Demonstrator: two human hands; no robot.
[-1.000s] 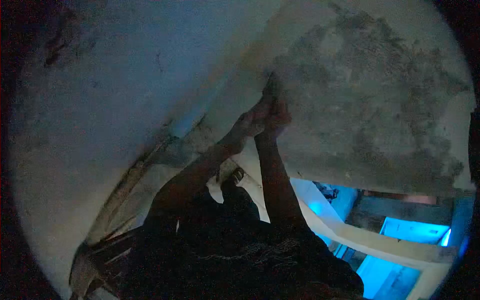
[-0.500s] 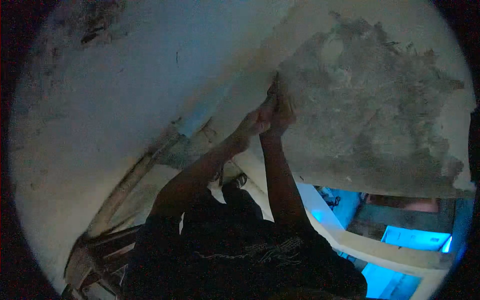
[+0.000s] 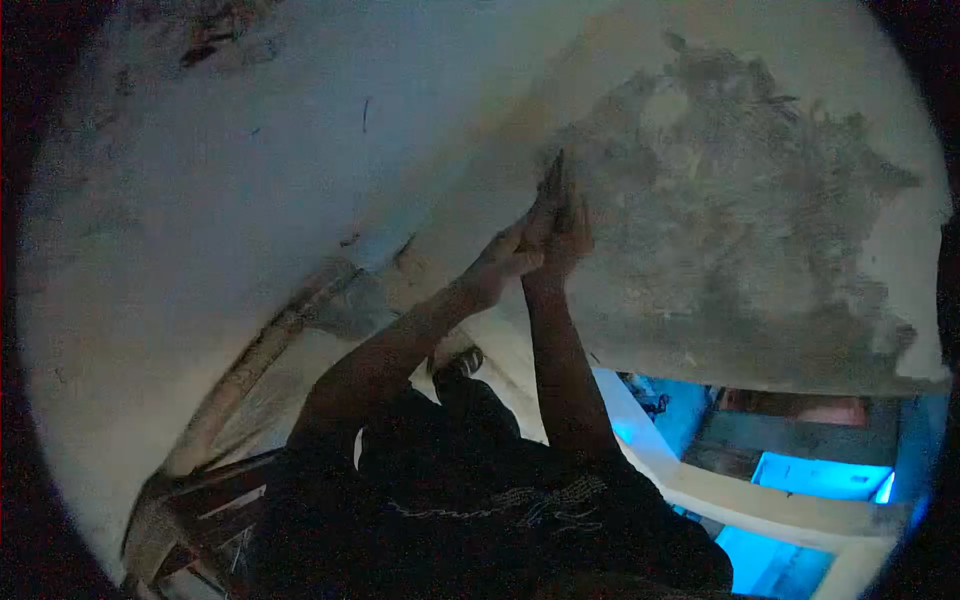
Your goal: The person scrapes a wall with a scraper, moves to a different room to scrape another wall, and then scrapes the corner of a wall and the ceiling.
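Both arms reach up toward a rough, patchy wall (image 3: 740, 230). My left hand (image 3: 505, 258) is closed, its fingers against the base of my right hand (image 3: 568, 235). My right hand is closed as well, around a dark, narrow, pointed object (image 3: 553, 178) that rises above the fingers toward the grey patch. In the dim light I cannot make out what this object is, nor how much of it my left hand holds.
A pale, smoother surface (image 3: 240, 200) fills the left. Brown beams or furniture parts (image 3: 190, 510) stand at the lower left. At the lower right, beyond a pale ledge (image 3: 770, 502), lie blue-lit areas (image 3: 820, 472). A foot in footwear (image 3: 462, 362) shows below my arms.
The view has shifted slightly. Both hands stay together at nearly the same place on the wall, my left hand a little lower against my right.
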